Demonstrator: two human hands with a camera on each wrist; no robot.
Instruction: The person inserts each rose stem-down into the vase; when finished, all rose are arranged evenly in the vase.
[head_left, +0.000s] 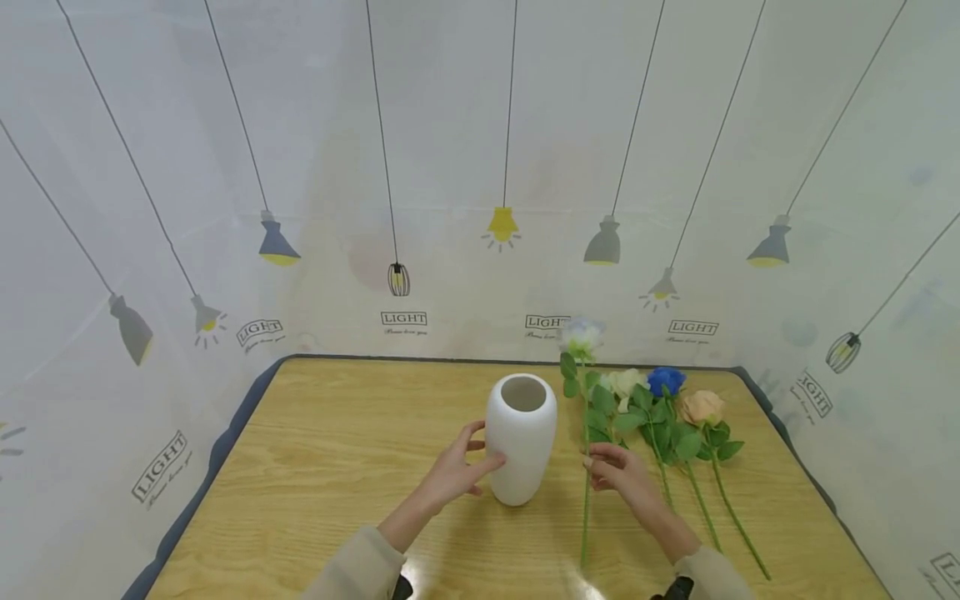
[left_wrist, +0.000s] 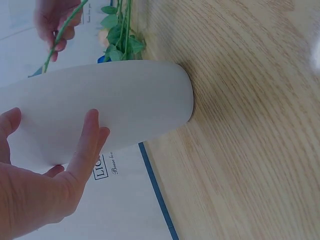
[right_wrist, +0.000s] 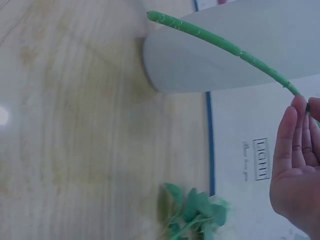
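A white vase stands upright on the wooden table, its round mouth facing up. My left hand holds its left side, the thumb across the front and the fingers curved round it; the left wrist view shows this hand against the vase wall. To the right of the vase, my right hand pinches the green stem of a white rose. The rose is held upright, bloom at the top. In the right wrist view the stem crosses in front of the vase, its cut end free.
On the table's right side lie a cream-white rose, a blue rose and a peach rose, stems toward me and leaves overlapping. Behind the wooden table hangs a pale curtain printed with lamps.
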